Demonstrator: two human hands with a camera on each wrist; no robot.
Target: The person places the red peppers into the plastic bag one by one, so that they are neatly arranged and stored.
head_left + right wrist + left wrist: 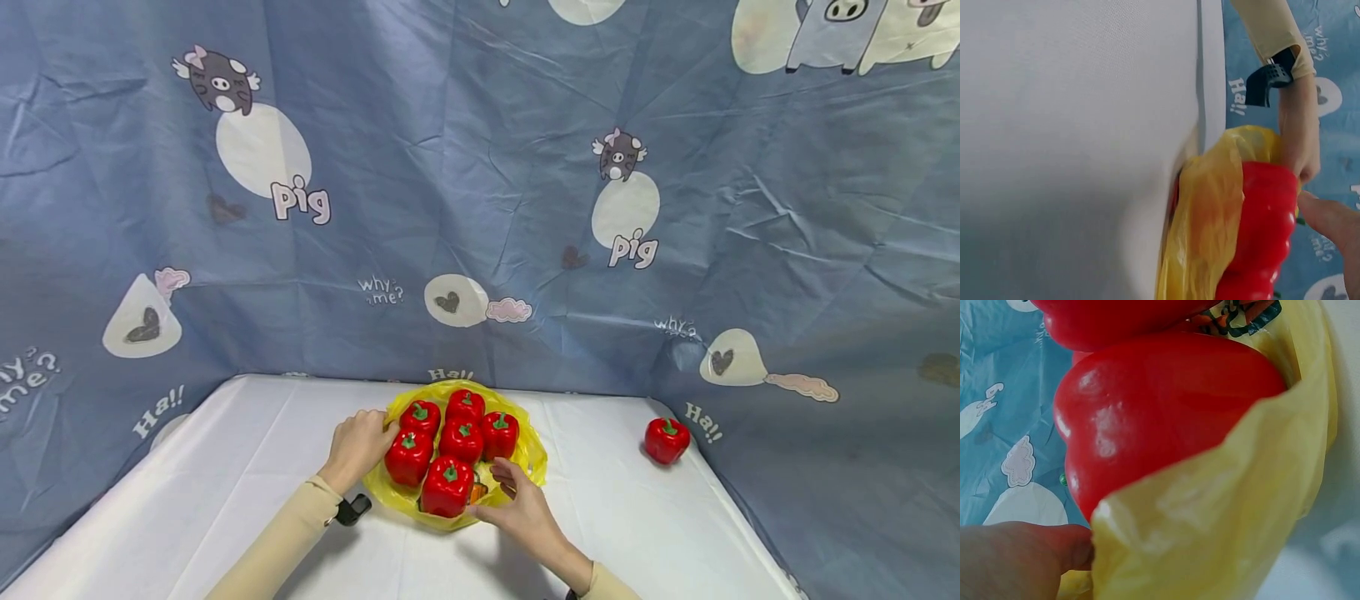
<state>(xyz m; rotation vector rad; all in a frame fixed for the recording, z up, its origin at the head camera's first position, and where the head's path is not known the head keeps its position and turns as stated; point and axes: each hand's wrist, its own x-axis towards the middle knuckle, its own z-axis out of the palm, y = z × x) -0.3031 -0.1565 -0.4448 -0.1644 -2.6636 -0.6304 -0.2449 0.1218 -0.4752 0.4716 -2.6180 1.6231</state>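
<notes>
Several red bell peppers (447,486) sit together, green stems mostly up, inside an opened yellow plastic bag (537,454) on the white table. At the bag's left side my left hand (358,450) pinches its rim; in the left wrist view the thumb (1075,547) lies against the yellow film (1210,525) beside a pepper. My right hand (521,510) is at the front right of the bag, thumb and fingers spread apart, close to the front pepper. In the right wrist view, its thumb (1322,215) shows beside a red pepper (1266,219).
Another red bell pepper (667,441) lies alone near the table's right edge. The table (247,467) has a white cover. A blue pig-print curtain (465,208) hangs behind and along the sides. A dark wrist device (352,508) is strapped to the left wrist.
</notes>
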